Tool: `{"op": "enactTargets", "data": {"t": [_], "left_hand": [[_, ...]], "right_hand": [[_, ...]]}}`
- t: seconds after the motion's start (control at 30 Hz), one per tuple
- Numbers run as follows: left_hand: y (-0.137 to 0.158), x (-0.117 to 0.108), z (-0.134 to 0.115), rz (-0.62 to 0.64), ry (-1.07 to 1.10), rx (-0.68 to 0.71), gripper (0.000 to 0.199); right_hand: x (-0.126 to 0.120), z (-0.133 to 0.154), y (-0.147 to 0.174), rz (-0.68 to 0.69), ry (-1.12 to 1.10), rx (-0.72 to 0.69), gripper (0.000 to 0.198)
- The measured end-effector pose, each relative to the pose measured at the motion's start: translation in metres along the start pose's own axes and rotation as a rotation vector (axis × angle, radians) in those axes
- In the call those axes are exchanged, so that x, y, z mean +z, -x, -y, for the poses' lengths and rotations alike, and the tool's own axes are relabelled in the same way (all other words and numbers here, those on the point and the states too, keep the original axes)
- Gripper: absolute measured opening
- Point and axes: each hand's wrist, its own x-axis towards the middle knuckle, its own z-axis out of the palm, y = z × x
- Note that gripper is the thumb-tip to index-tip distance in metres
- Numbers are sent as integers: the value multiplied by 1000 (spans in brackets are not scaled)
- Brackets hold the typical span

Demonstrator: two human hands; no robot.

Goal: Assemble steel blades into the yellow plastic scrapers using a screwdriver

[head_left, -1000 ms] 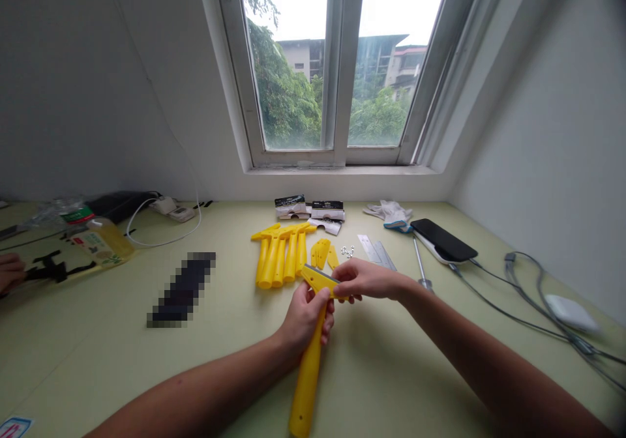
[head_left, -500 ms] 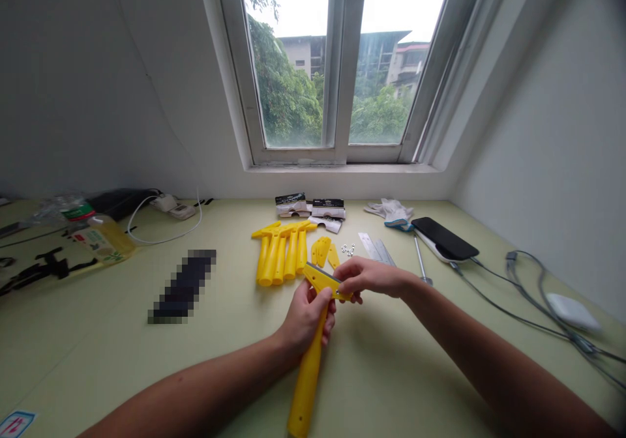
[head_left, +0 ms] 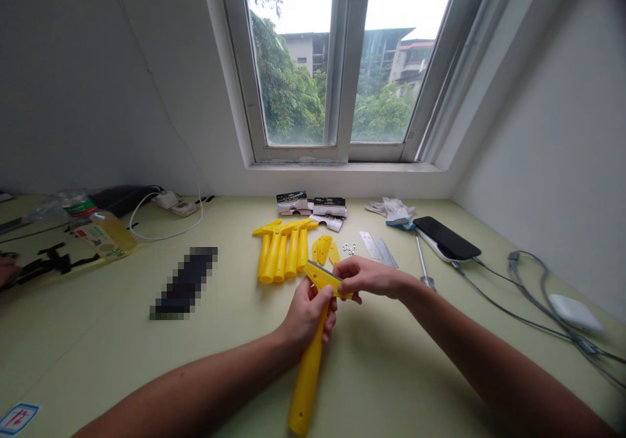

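A yellow scraper slants over the near table, its long handle pointing down toward me. My left hand wraps the neck just below the wide head, thumb on top. At the right end of that head, my right hand pinches with thumb and fingers; whether a small part is between them is hidden. A dark blade edge runs along the head's far side. Beyond my hands lie several yellow scraper handles, yellow cover plates, small metal nuts and flat metal blades.
Black-and-white packets lie at the back, with a glove to their right. A screwdriver, phone, cables and white case occupy the right. A bottle lies left; part of another person's hand shows at the edge.
My hands and the scraper keep nearly the same pose, with my right fingers shifting slightly over the head. The view has moved a little. A hand has appeared at the far left edge.
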Motion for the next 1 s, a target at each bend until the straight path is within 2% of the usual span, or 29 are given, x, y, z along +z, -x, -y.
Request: {"op": "enactTargets", "data": {"t": [0.3, 0.57, 0.7, 0.9, 1.0], "left_hand": [[1, -1, 1, 6, -16, 16, 31], [-2, -3, 0, 14, -11, 26, 29], [-3, -3, 2, 21, -16, 6, 30], [-7, -5, -4, 29, -44, -41, 37], [-9, -7, -14, -2, -120, -46, 53]], "right_hand": [[3, 0, -1, 49, -94, -47, 11], [-5, -2, 3, 74, -158, -4, 23], [-2, -2, 3, 59, -128, -5, 22], [1, 0, 2, -1, -88, -29, 20], [-5, 1, 3, -54, -105, -33, 18]]}}
